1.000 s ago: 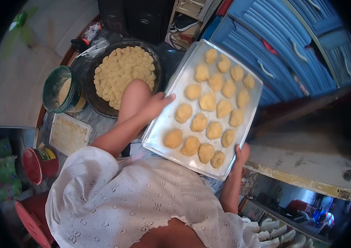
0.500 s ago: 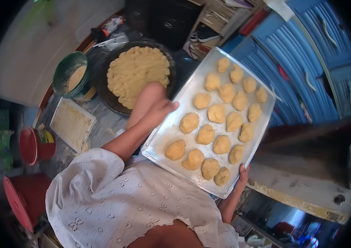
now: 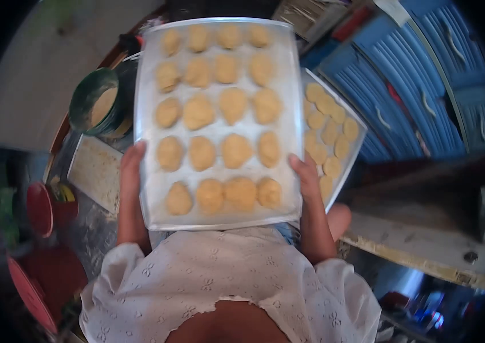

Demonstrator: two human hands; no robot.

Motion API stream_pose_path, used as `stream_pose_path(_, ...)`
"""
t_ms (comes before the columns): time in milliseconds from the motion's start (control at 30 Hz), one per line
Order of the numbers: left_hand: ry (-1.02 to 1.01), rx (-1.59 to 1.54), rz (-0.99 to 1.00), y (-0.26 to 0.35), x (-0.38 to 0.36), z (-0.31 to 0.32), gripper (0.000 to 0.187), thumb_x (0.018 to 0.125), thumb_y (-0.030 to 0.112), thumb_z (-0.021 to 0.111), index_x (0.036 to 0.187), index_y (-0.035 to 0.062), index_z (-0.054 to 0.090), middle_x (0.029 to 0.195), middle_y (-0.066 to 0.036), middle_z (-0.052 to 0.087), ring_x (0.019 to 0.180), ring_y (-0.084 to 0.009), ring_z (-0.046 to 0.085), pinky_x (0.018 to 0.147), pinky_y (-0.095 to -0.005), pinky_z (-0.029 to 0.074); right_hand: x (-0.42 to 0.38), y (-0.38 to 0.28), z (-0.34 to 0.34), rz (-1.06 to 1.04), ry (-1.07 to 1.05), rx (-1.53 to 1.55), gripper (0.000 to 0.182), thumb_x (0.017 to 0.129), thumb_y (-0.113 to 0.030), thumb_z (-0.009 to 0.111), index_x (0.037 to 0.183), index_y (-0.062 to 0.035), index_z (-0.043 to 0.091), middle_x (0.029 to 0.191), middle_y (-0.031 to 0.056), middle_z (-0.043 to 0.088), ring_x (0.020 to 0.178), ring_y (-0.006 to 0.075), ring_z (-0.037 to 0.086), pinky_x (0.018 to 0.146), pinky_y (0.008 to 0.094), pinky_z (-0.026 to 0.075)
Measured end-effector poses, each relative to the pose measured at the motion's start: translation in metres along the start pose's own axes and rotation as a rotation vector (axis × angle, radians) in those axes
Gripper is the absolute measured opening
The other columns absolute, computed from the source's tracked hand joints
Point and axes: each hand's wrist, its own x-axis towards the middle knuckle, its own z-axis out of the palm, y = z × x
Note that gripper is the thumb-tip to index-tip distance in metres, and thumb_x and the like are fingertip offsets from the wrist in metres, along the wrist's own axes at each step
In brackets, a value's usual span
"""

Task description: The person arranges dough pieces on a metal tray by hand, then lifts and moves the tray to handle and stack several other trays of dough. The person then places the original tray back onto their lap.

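My left hand (image 3: 132, 166) grips the left edge of a metal baking tray (image 3: 190, 222), thumb over the rim. On the opposite edge my right hand (image 3: 308, 177) holds it the same way. Rows of rough yellow dough balls (image 3: 199, 111) cover the tray, and those in the row nearest my body touch or sit close together. The tray is raised in front of my shirt. Behind it, at the right, a second tray (image 3: 352, 157) is partly hidden and carries several flatter dough pieces (image 3: 329, 134).
At left stand a green bucket (image 3: 81, 103) with pale flour-like contents and a smeared flat tray (image 3: 95, 168). Red buckets (image 3: 39, 208) sit lower left. Blue drawers (image 3: 379, 74) and a worn-edged shelf (image 3: 414, 228) are at right. A knee (image 3: 339, 220) shows beside the right arm.
The tray of dough balls has swung left and turned squarely in front of me, both hands now at its sides. It covers the dark basin of dough and uncovers the second tray.
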Motion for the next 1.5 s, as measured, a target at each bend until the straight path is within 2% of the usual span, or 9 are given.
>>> stream_pose_path(267,0.027,-0.313,-0.129,-0.021,-0.037,-0.048,0.05,0.088,0.032,0.05,0.119,-0.0066,0.045,0.108,-0.019,0.057,0.091,-0.0239,0.06,0.081,-0.0333,0.047,0.01,0.027,0.04,0.162,-0.208,0.036,0.051,0.084,-0.026,0.06,0.123,0.0034,0.044,0.112,0.0098,0.055,0.101,0.0147,0.052,0.087,0.0285,0.04)
stream_pose_path(667,0.039,-0.139,-0.159,-0.065,-0.015,-0.049,0.039,0.086,0.033,0.056,0.099,-0.0042,0.058,0.088,-0.009,0.062,0.079,-0.0152,0.059,0.07,-0.0258,0.046,-0.002,0.05,0.015,0.278,-0.095,0.084,0.051,0.085,-0.025,0.057,0.125,0.0034,0.042,0.113,0.0121,0.055,0.099,0.0184,0.054,0.086,0.0291,0.042)
stream_pose_path(733,0.011,-0.214,-0.168,-0.061,-0.009,-0.048,0.037,0.085,0.03,0.057,0.102,-0.003,0.056,0.091,-0.011,0.062,0.082,-0.0171,0.06,0.073,-0.0281,0.047,0.0,0.052,0.014,0.272,-0.122,0.067,0.051,0.085,-0.024,0.056,0.125,0.0029,0.041,0.114,0.0124,0.054,0.1,0.0195,0.054,0.086,0.0296,0.042)
stream_pose_path(800,-0.139,-0.506,-0.352,-0.047,-0.013,-0.037,0.045,0.083,0.027,0.058,0.116,-0.0022,0.048,0.104,-0.016,0.058,0.092,-0.0222,0.059,0.081,-0.033,0.047,-0.002,0.052,0.018,0.297,-0.052,0.087,0.052,0.084,-0.023,0.057,0.126,0.0021,0.041,0.116,0.013,0.053,0.1,0.0209,0.054,0.087,0.0303,0.042)
stream_pose_path(900,-0.23,-0.456,-0.44,-0.053,-0.01,-0.048,0.058,0.08,0.024,0.061,0.127,-0.0006,0.037,0.116,-0.019,0.052,0.102,-0.0275,0.055,0.089,-0.0378,0.045,-0.003,0.038,0.028,0.36,-0.052,0.101,0.056,0.083,-0.025,0.058,0.128,0.0017,0.039,0.116,0.0134,0.053,0.103,0.0224,0.054,0.089,0.0318,0.041)
stream_pose_path(1000,-0.279,-0.459,-0.347,-0.048,-0.015,-0.043,0.066,0.077,0.023,0.063,0.13,-0.0007,0.032,0.119,-0.019,0.05,0.106,-0.0294,0.053,0.091,-0.0391,0.043,0.004,0.042,0.02,0.382,-0.083,0.094,0.058,0.082,-0.025,0.059,0.129,0.0013,0.038,0.117,0.0124,0.053,0.104,0.0225,0.053,0.09,0.0326,0.041)
stream_pose_path(1167,-0.088,-0.479,-0.235,-0.063,-0.017,-0.053,0.065,0.075,0.023,0.063,0.128,-0.0035,0.036,0.117,-0.019,0.051,0.105,-0.0275,0.053,0.089,-0.0361,0.043,0.018,0.034,0.035,0.264,-0.14,-0.036,0.056,0.082,-0.023,0.059,0.128,0.0018,0.039,0.118,0.0114,0.053,0.104,0.0207,0.052,0.091,0.0312,0.039)
stream_pose_path(1333,-0.077,-0.564,-0.113,-0.08,-0.006,-0.084,0.065,0.075,0.024,0.063,0.128,-0.0036,0.037,0.117,-0.019,0.052,0.105,-0.0276,0.054,0.089,-0.0362,0.043,0.053,0.036,0.061,0.272,-0.224,-0.126,0.051,0.084,-0.019,0.057,0.127,0.002,0.04,0.115,0.0106,0.054,0.103,0.019,0.052,0.091,0.0297,0.039)
stream_pose_path(1500,0.122,-0.529,0.028,-0.073,0.004,-0.129,0.063,0.075,0.026,0.062,0.126,-0.0035,0.039,0.115,-0.02,0.053,0.099,-0.0281,0.057,0.085,-0.0367,0.047,0.124,0.063,0.12,0.093,-0.467,-0.292,0.051,0.084,-0.021,0.057,0.126,0.0037,0.042,0.114,0.0112,0.054,0.103,0.0185,0.052,0.089,0.0291,0.04)
